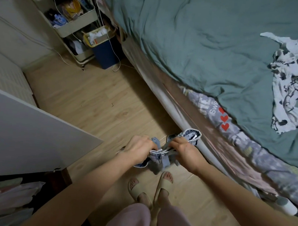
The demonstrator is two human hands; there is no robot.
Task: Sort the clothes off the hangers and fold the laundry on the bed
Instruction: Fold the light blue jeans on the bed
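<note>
I hold a bunched pale-blue denim garment in front of me, above the wooden floor beside the bed. My left hand grips its left side and my right hand grips its right side, fingers curled into the cloth. A loose denim end sticks out past my right hand. A thin wire, perhaps part of a hanger, shows between my hands. On the bed's green duvet lies a crumpled white garment with a dark print at the right.
A cream trolley with shelves and a dark blue bin stand at the far end of the floor. A white open door panel is at my left, with clothes below it. My feet in slippers stand beneath my hands.
</note>
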